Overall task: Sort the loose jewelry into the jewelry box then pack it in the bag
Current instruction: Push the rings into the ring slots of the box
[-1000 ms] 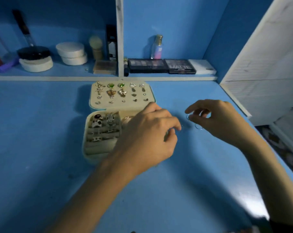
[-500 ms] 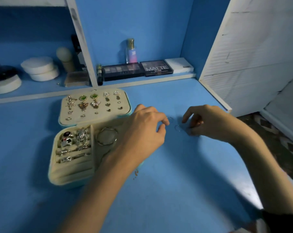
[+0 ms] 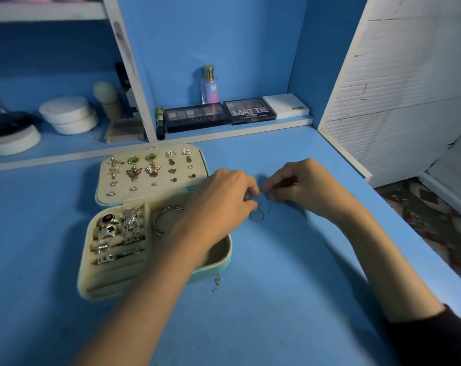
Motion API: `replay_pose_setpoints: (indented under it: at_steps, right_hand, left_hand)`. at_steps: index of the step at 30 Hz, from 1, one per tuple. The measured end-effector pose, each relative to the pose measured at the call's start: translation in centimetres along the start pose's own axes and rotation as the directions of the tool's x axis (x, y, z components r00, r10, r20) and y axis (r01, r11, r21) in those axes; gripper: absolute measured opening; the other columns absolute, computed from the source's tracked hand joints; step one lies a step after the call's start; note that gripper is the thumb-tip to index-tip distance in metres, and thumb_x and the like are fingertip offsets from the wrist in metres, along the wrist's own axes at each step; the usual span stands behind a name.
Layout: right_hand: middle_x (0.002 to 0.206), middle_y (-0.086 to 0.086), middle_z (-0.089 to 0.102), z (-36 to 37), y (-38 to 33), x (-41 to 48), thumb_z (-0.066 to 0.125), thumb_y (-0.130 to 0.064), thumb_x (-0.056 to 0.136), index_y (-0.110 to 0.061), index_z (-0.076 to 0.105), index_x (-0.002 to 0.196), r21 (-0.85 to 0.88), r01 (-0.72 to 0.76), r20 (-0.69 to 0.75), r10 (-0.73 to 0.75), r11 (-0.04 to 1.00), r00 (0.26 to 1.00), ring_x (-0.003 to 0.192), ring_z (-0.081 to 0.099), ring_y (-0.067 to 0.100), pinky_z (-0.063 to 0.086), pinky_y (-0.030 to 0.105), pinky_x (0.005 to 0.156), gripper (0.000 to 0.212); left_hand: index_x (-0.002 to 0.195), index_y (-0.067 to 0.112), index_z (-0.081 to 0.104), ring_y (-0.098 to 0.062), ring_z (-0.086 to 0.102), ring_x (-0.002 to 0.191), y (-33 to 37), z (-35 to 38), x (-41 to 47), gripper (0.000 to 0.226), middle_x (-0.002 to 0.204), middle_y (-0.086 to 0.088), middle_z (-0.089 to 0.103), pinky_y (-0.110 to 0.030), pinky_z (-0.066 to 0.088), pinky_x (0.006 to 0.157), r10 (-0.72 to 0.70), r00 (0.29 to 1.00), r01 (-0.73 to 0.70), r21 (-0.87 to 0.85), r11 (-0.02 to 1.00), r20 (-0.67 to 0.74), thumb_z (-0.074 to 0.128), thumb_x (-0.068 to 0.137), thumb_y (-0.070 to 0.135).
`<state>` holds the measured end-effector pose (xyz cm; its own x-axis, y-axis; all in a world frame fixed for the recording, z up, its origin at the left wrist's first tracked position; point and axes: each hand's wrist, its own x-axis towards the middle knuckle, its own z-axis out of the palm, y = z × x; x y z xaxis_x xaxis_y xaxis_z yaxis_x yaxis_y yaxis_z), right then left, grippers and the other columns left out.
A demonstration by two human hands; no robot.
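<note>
While the left hand (image 3: 224, 199) curls down, thumb and forefinger pinching the rim of the nearer ring (image 3: 257, 216) of two thin silver ones, the right hand (image 3: 307, 186) bunches its curled fingertips against the farther ring (image 3: 264, 206) — whether it grips it I cannot tell. Both rings lie flat on the blue counter (image 3: 277, 299), touching each other, between the hands. Their place lies leftward: the open pale-teal jewelry box (image 3: 226, 260) with cream lining sits just beside them, under the left forearm, its ring rolls (image 3: 118, 256) on the far side past a silver bangle (image 3: 160, 223). The left hand looks better placed to carry them across. Bare counter lies toward the person — a white slatted panel (image 3: 396, 101) stands well to the right.
</note>
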<state>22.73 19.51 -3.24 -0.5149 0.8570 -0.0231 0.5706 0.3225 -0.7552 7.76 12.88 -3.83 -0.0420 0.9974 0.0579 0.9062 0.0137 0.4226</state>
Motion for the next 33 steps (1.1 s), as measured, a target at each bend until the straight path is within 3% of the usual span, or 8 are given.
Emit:
replay_pose_setpoints:
  at_steps: [3, 7, 10, 13, 20, 25, 29, 33]
  right_hand:
    - [0.068, 0.009, 0.069, 0.1, 0.1, 0.0, 0.067, 0.003, 0.077, -0.018, 0.073, 0.075, 0.201, -0.002, -0.075, 0.017, 0.98, 0.997, 0.061, 0.061, 0.012, 0.052, 0.024, 0.071, 0.022]
    - [0.063, 0.011, 0.065, 0.2, -0.1, -0.1, 0.07, 0.001, 0.077, -0.01, 0.074, 0.083, 0.322, -0.009, -0.139, 0.057, 0.947, 0.989, 0.057, 0.058, 0.009, 0.044, 0.007, 0.058, 0.013]
    - [0.064, 0.009, 0.066, 0.3, 0.1, 0.1, 0.07, 0.001, 0.077, -0.009, 0.074, 0.083, 0.34, -0.012, -0.164, 0.072, 0.94, 0.984, 0.056, 0.059, 0.009, 0.044, 0.007, 0.058, 0.013]
    - [0.066, 0.009, 0.068, 0.5, 0.2, 0.2, 0.07, 0.002, 0.077, -0.011, 0.074, 0.081, 0.339, -0.009, -0.177, 0.073, 0.941, 0.981, 0.057, 0.061, 0.01, 0.048, 0.01, 0.061, 0.014]
    - [0.067, 0.008, 0.068, 0.4, 0.3, 0.2, 0.068, 0.002, 0.078, -0.013, 0.073, 0.079, 0.342, -0.006, -0.197, 0.078, 0.94, 0.977, 0.055, 0.063, 0.008, 0.049, 0.012, 0.065, 0.016]
    - [0.069, 0.012, 0.068, 0.7, 0.4, 0.2, 0.068, 0.003, 0.079, -0.013, 0.072, 0.078, 0.348, 0.0, -0.234, 0.087, 0.937, 0.968, 0.054, 0.063, 0.008, 0.051, 0.015, 0.066, 0.016]
    - [0.073, 0.02, 0.068, 0.7, 0.5, 0.3, 0.069, 0.001, 0.078, -0.012, 0.072, 0.079, 0.408, 0.0, -0.265, 0.119, 0.913, 0.957, 0.06, 0.064, 0.013, 0.052, 0.021, 0.072, 0.014]
    - [0.065, 0.002, 0.069, 0.5, 0.2, 0.3, 0.068, 0.004, 0.078, -0.009, 0.071, 0.079, 0.589, 0.006, -0.19, 0.131, 0.808, 0.973, 0.058, 0.065, 0.012, 0.055, 0.019, 0.073, 0.014]
  left_hand:
    - [0.102, 0.024, 0.071, -0.015, 0.063, 0.096, 0.1, 0.4, 0.4, 0.017, 0.099, 0.005, 0.071, -0.035, 0.05, 0.086, -0.016, 1.0, 0.015, -0.027, 1.0, -0.019, 0.064, 0.087, 0.02]
    - [0.093, 0.025, 0.072, -0.014, 0.062, 0.089, 0.2, 0.6, 1.0, 0.011, 0.081, 0.011, 0.063, -0.03, 0.05, 0.078, -0.027, 1.0, 0.028, -0.048, 0.998, 0.015, 0.071, 0.083, 0.028]
    - [0.088, 0.027, 0.07, -0.014, 0.059, 0.089, 0.6, 0.6, 1.1, 0.009, 0.08, 0.011, 0.062, -0.029, 0.048, 0.075, -0.032, 0.999, 0.033, -0.037, 0.999, 0.042, 0.072, 0.081, 0.033]
    - [0.084, 0.025, 0.072, -0.019, 0.06, 0.091, 1.1, 0.5, 1.2, 0.004, 0.088, 0.006, 0.069, -0.031, 0.048, 0.073, -0.054, 0.996, 0.054, 0.001, 0.999, 0.078, 0.068, 0.083, 0.023]
    - [0.106, 0.015, 0.065, -0.026, 0.052, 0.107, 2.2, 0.5, 1.1, 0.024, 0.108, -0.005, 0.064, -0.031, 0.035, 0.07, -0.033, 0.99, 0.013, 0.143, 0.99, 0.136, 0.048, 0.088, 0.014]
    - [0.108, 0.013, 0.058, -0.027, 0.042, 0.117, 2.6, 0.9, 0.7, 0.02, 0.116, -0.009, 0.054, -0.029, 0.03, 0.076, 0.006, 0.989, -0.046, 0.271, 0.961, 0.148, 0.044, 0.094, 0.012]
    - [0.093, 0.009, 0.053, -0.028, 0.053, 0.102, 1.4, 0.9, 1.0, 0.012, 0.101, -0.009, 0.06, -0.025, 0.031, 0.073, -0.063, 0.997, 0.063, -0.001, 0.998, -0.039, 0.043, 0.094, 0.002]
    - [0.097, 0.012, 0.062, -0.018, 0.058, 0.075, 0.9, 0.0, 1.2, 0.01, 0.088, -0.005, 0.069, -0.028, 0.041, 0.068, -0.19, 0.946, 0.103, -0.312, 0.945, -0.263, 0.054, 0.093, 0.008]
